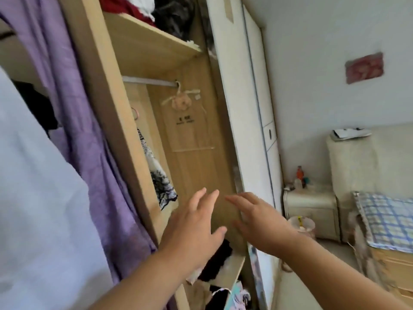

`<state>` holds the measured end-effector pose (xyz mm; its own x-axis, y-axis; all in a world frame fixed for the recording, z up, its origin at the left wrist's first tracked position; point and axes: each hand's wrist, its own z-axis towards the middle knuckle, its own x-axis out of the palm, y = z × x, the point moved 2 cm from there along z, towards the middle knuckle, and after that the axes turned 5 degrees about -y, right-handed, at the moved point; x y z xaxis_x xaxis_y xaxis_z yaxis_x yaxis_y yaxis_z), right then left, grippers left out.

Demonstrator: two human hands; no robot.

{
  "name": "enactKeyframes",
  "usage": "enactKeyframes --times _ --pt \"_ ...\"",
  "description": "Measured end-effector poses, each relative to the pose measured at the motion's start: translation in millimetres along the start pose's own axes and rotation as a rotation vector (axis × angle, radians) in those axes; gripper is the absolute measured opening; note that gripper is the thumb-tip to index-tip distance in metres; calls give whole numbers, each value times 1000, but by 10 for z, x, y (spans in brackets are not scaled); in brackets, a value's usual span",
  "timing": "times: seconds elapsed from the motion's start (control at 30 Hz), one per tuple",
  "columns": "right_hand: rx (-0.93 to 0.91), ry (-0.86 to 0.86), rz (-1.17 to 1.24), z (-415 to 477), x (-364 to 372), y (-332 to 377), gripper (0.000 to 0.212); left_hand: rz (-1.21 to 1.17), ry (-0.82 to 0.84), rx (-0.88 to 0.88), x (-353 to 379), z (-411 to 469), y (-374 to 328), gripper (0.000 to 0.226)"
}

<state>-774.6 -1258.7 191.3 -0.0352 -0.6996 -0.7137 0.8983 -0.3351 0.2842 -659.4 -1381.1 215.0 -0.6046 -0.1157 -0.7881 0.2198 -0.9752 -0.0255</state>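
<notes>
The left hand and the right hand are held out empty, with the fingers straight and spread and nothing gripped. Just below the left hand, a heap of clothes lies on a low shelf. The sliding door stands beside the right hand's fingertips; contact cannot be judged. If the door were drawn across, fingers could be pinched at its edge, or the heap snagged where it overhangs. Beyond the hands, a clear bag hangs from the rail; its dark print is too blurred to be read.
</notes>
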Motion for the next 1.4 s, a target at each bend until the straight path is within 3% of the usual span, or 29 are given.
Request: enactKeyframes --times 0.23,0.43,0.63,0.77,0.93,1.17,1.4 --pt "-224 -68 134 1208 28 367 58 251 -258 -66 -691 554 423 72" --pt "-398 -94 311 2270 98 449 55 505 -437 -58 -1138 1077 620 54" --pt "-475 -71 486 3236 154 572 54 574 -750 -227 -1562 1638 743 78" --pt "-483 -21 606 3773 231 795 53 558 -913 -348 -1598 1796 797 82" --pt "-492 46 686 4209 369 1118 48 521 -1028 -523 -1559 1800 863 91" --pt "-416 76 667 4622 573 1363 30 629 -1079 -492 -1567 1830 830 75" --pt "-353 158 486 4908 580 1407 27 651 -1073 -544 -1533 1808 822 83"
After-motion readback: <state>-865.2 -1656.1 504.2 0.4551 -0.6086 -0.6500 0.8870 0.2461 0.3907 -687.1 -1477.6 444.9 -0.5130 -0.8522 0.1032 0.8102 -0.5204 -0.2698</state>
